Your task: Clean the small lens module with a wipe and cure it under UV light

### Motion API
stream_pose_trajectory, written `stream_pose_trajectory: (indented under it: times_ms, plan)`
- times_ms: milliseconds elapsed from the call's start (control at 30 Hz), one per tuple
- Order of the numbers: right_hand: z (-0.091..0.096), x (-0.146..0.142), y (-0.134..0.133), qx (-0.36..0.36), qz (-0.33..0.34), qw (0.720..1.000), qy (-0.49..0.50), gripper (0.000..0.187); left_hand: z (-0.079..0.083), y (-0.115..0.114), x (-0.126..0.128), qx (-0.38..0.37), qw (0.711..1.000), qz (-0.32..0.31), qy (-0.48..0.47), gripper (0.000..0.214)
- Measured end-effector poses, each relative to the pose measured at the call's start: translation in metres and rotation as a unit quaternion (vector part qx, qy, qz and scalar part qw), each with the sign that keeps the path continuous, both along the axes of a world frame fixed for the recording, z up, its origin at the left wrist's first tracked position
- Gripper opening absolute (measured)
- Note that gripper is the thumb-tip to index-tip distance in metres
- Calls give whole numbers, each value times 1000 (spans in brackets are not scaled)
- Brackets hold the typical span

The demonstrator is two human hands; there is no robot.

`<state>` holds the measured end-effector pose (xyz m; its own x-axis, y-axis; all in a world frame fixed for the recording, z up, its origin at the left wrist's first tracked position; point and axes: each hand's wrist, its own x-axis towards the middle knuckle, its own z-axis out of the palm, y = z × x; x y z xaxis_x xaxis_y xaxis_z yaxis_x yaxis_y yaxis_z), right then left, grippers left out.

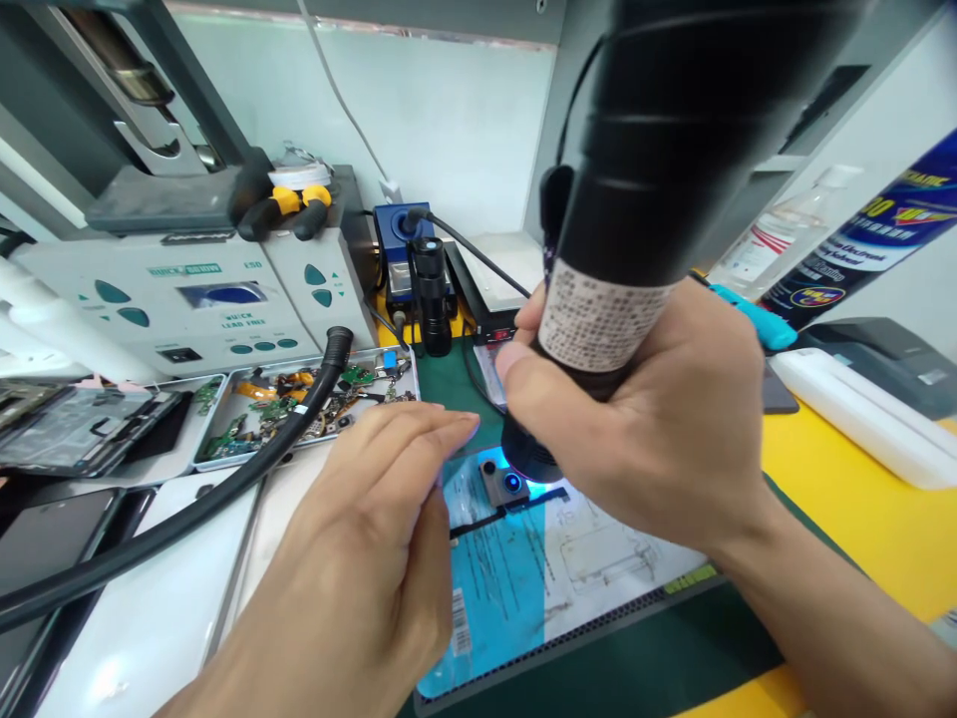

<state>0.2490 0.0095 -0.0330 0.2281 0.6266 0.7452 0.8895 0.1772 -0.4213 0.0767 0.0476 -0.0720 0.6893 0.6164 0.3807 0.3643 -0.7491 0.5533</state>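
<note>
My right hand (658,419) is wrapped round a big black cylindrical torch (643,170) with a white printed label, held head down. Its lit end hovers just over a small camera module (502,486) with a black flex strip, casting blue light on it. The module lies on a white printed sheet (598,558) on a dark green mat (673,658). My left hand (374,538) rests beside it with fingers stretched together and flat, fingertips close to the module's left; it holds nothing that I can see.
A thick black hose (224,489) runs across the left. Behind it stand a tray of small circuit parts (299,409), a grey rework station (194,299), a small black torch (432,294) and a blue unit. Spray can (867,239), clear bottle and white box sit at right.
</note>
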Motion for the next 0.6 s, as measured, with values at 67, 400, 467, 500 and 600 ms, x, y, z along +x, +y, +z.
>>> stream_pose_trajectory:
  times_ms: [67, 400, 467, 500, 600]
  plan:
    - [2, 3, -2, 0, -13, 1000, 5, 6, 0, -1, 1, 6, 1000, 6, -1, 36]
    - [9, 5, -11, 15, -61, 996, 60, 2, -14, -4, 7, 77, 992, 21, 93, 33]
    - [6, 4, -14, 7, -67, 994, 84, 5, -17, -1, 7, 90, 991, 17, 94, 34]
    - [4, 4, -15, 2, -64, 993, 94, 7, -18, 0, 8, 96, 991, 14, 92, 35]
    - [2, 0, -16, -4, -26, 994, 104, 6, -20, 0, 8, 96, 992, 6, 85, 35]
